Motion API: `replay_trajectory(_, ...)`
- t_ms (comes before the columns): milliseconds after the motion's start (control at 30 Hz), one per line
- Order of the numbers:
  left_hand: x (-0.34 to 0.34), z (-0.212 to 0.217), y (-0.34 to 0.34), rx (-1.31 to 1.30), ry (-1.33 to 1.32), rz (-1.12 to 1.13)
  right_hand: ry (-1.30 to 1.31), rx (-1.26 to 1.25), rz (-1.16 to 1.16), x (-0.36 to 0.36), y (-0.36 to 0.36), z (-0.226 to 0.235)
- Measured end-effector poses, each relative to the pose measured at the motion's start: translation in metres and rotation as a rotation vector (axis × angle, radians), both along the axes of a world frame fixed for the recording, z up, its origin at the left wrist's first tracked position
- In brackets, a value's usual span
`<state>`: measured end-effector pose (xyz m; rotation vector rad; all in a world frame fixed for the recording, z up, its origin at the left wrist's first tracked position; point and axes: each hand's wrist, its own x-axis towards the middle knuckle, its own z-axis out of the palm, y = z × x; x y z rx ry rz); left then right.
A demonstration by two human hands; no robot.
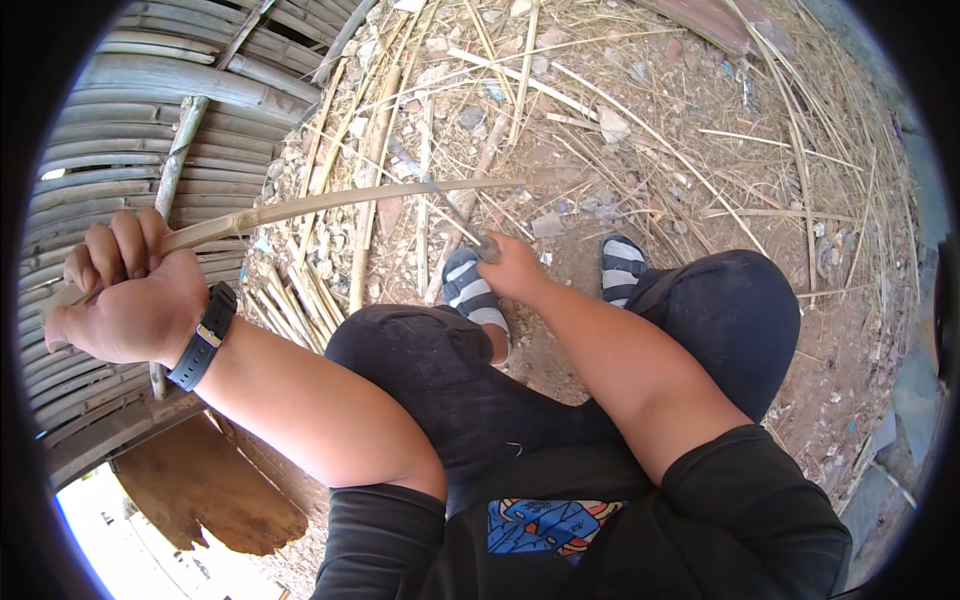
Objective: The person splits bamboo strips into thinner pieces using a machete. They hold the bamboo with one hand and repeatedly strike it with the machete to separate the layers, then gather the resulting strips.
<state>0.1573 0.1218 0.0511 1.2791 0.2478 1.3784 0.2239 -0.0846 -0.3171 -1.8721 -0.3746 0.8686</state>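
Observation:
My left hand [135, 290], raised at the left, has its fingers wrapped round one end of a long bamboo strip [330, 200]. The strip runs rightward across the view, and its far end tapers off above my feet. Low in the middle, my right hand [512, 268] is closed round the handle of a knife [455, 214]. Its thin blade points up and left and meets or crosses the strip near the strip's right part; whether it cuts into it I cannot tell. Part of the handle is hidden by my fingers.
A bamboo slat wall [120, 130] stands close on the left. Several cut bamboo pieces [292, 305] lie by my left leg. Long strips, stones and straw litter the dirt floor [700, 215]. My sandalled feet [468, 285] are just beyond my right hand. A rusty sheet [210, 485] is at the lower left.

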Motion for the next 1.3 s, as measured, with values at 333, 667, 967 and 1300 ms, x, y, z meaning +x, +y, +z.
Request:
replay_trajectory(333, -0.006, -0.003, 0.019, 0.003, -0.025, -0.091, -0.072, 0.053, 0.050, 0.004, 0.017, 0.052)
replay_trajectory(667, -0.005, -0.007, 0.024, -0.029, 0.007, 0.123, 0.248, -0.127, -0.015, 0.024, 0.006, 0.015)
replay_trajectory(967, 0.013, -0.002, -0.007, -0.002, 0.027, 0.137, -0.333, 0.110, -0.029, 0.001, 0.013, 0.001)
replay_trajectory(1300, 0.020, 0.003, -0.016, 0.038, 0.015, 0.095, -0.030, 0.175, -0.078, 0.009, 0.035, 0.053)
